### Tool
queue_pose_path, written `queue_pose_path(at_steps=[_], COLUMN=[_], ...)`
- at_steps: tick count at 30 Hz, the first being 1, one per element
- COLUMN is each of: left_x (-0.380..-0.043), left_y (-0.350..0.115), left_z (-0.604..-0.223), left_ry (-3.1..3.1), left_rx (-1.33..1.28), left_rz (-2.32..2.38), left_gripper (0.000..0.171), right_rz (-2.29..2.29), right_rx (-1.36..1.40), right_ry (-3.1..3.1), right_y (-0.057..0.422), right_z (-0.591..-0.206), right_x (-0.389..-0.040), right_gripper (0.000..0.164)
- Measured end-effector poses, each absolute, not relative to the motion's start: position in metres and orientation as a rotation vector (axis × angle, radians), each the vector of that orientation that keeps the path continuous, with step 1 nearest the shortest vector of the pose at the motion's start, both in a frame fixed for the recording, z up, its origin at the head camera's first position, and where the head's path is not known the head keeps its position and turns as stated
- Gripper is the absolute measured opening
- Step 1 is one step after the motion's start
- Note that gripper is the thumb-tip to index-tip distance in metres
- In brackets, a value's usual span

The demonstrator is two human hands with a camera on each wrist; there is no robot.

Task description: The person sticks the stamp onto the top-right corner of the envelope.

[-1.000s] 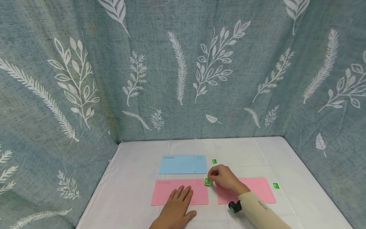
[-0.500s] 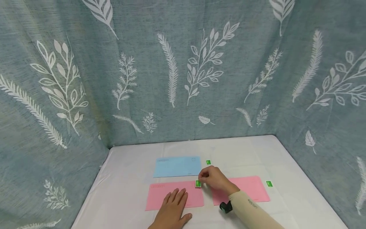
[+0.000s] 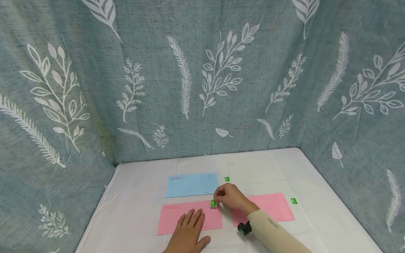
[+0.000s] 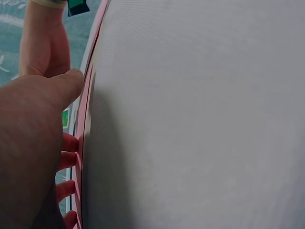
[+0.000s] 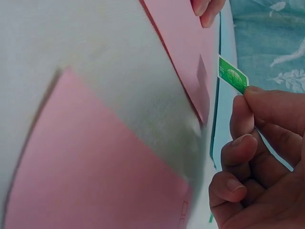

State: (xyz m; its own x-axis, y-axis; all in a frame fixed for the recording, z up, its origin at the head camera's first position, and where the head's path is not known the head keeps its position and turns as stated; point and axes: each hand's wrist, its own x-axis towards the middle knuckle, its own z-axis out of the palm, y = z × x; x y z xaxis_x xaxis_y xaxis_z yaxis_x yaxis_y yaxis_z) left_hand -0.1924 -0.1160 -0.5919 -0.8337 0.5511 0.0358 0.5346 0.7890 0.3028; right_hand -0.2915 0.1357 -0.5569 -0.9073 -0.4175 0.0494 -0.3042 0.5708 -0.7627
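My left hand point(image 3: 188, 232) lies with its fingers straight on the lower part of the left pink envelope point(image 3: 171, 219). Between thumb and index finger, my right hand point(image 3: 231, 197) pinches a small green stamp point(image 3: 213, 203) by one edge; the right wrist view shows the stamp point(image 5: 232, 74) tilted, with a white border. It is over the envelope's upper right corner, a shadow falling on the pink paper point(image 5: 176, 43) beside it. Whether the stamp touches the paper I cannot tell. The right forearm partly covers a second pink envelope point(image 3: 272, 205).
Behind the left pink envelope lies a blue envelope point(image 3: 191, 184). One loose green stamp point(image 3: 227, 179) is right of the blue envelope, another stamp point(image 3: 294, 201) right of the second pink one. A leaf-patterned curtain point(image 3: 190, 88) surrounds the white table point(image 3: 136, 186).
My right hand has carried the stamp slightly left, from the left pink envelope's right edge to over its upper right corner. The left hand stays on that envelope. The head view has shifted.
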Motion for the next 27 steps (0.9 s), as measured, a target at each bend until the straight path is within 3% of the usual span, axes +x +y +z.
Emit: queue_pose_path(at_steps=[27], left_x=[-0.194], left_y=[-0.114], left_z=[-0.592], left_ry=[2.948], left_rx=[0.994], left_rz=[0.394], left_gripper=[0.086], right_rz=[-1.252], right_rx=[-0.585], right_ry=[2.626], right_y=[0.116], right_z=[-0.562], right_x=[-0.299], right_gripper=[0.011])
